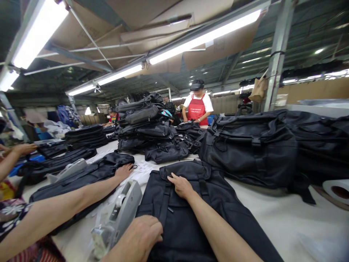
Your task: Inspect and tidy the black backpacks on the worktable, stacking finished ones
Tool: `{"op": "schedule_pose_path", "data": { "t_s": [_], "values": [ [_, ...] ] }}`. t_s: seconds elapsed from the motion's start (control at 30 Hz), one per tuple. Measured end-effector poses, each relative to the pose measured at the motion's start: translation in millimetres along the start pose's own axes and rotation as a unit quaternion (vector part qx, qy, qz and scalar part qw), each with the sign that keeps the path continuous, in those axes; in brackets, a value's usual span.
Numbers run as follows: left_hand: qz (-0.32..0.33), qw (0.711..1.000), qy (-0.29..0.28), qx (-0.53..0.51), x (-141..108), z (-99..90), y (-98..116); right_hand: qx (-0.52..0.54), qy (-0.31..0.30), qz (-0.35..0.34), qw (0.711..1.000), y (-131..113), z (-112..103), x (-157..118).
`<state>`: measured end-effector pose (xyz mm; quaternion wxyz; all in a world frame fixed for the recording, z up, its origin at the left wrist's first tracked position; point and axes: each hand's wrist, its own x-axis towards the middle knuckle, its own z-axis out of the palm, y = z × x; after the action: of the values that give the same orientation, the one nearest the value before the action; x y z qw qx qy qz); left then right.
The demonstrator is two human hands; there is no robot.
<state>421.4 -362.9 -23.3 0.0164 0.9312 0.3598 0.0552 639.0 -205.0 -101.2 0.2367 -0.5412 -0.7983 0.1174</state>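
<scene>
A black bag (182, 229) lies on its back on the pale table (289, 227), right in front of the person. Its top flap (191, 169) is folded down, and two straps run down its front. The right hand (182, 186) is on the flap, near the left strap (165, 200). Its fingertips are a little apart, but I cannot tell if they pinch the cloth. The left hand (147, 231) is lower down, at the left side of the bag, next to the low end of that same strap. Its fingers are bent, and I cannot tell if they hold the strap.

Just left of the bag is a gray tape holder (131, 203). Past it, another person's hand (124, 171) rests on the end of a different black bag (89, 173). A tall pile of black bags (144, 127) sits farther back. A big, puffy black bag (251, 160) stands on the right, and a white roll (328, 188) is near the right edge. At the back, a person in a red apron (198, 109) works under long, bright lights (207, 37).
</scene>
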Motion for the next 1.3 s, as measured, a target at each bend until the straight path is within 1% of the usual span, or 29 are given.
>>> {"op": "schedule_pose_path", "data": {
  "t_s": [0.07,0.17,0.2,0.23,0.27,0.33,0.37,0.43,0.47,0.5,0.53,0.57,0.63,0.67,0.7,0.77,0.83,0.87,0.93,1.0,1.13,1.2,1.3],
  "values": [
    [0.006,1.0,-0.012,-0.012,-3,9.3,-4,-0.003,-0.008,0.004,1.0,0,-1,0],
    [0.021,0.998,-0.06,0.001,-4,28.9,-10,0.005,-0.019,0.007,1.0,0,-2,-2],
    [0.025,0.997,-0.073,0.006,-4,32.1,-11,0.01,-0.021,0.011,1.0,-2,-2,-2],
    [0.026,0.996,-0.08,0.007,-4,31.7,-11,0.017,-0.022,0.016,0.999,-4,-2,-2],
    [0.028,0.996,-0.082,0.004,-3,27.2,-11,0.026,-0.023,0.023,0.999,-7,-4,-2],
    [0.029,0.995,-0.094,-0.006,2,7.1,-6,0.05,-0.032,0.039,0.997,-13,-12,2],
    [0.028,0.993,-0.112,-0.007,6,-6.5,-2,0.066,-0.041,0.047,0.996,-15,-20,5],
    [0.031,0.987,-0.158,0.005,19,-33.4,12,0.102,-0.054,0.067,0.991,-13,-43,7],
    [0.036,0.985,-0.171,0.017,28,-43.6,22,0.119,-0.053,0.081,0.988,-8,-57,6],
    [0.042,0.984,-0.17,0.03,37,-50.0,33,0.134,-0.044,0.1,0.985,-1,-73,2],
    [0.048,0.985,-0.16,0.042,47,-52.1,45,0.144,-0.028,0.123,0.982,7,-89,-5],
    [0.054,0.987,-0.141,0.053,58,-50.2,59,0.147,-0.007,0.148,0.978,17,-104,-13],
    [0.076,0.988,-0.114,0.064,78,-36.8,84,0.14,0.031,0.195,0.97,36,-127,-34],
    [0.093,0.988,-0.107,0.065,86,-27.9,95,0.133,0.044,0.212,0.967,44,-133,-45],
    [0.106,0.986,-0.111,0.064,93,-19.0,103,0.127,0.052,0.219,0.966,50,-136,-55],
    [0.121,0.982,-0.131,0.059,100,-5.0,112,0.119,0.055,0.206,0.97,58,-130,-70],
    [0.124,0.979,-0.151,0.052,101,2.6,112,0.115,0.048,0.177,0.976,62,-118,-75],
    [0.127,0.979,-0.15,0.046,99,5.1,109,0.114,0.042,0.165,0.979,63,-111,-76],
    [0.123,0.983,-0.13,0.038,96,10.7,105,0.114,0.028,0.154,0.981,67,-102,-73],
    [0.109,0.988,-0.102,0.035,94,20.1,102,0.117,0.015,0.148,0.982,73,-98,-69],
    [0.098,0.99,-0.089,0.047,94,40.6,103,0.12,0.0,0.133,0.984,86,-96,-63],
    [0.088,0.993,-0.068,0.042,92,43.4,103,0.12,-0.005,0.124,0.985,91,-94,-62],
    [0.075,0.997,-0.004,0.022,89,36.5,103,0.126,-0.011,0.117,0.985,96,-92,-62]
  ]
}}
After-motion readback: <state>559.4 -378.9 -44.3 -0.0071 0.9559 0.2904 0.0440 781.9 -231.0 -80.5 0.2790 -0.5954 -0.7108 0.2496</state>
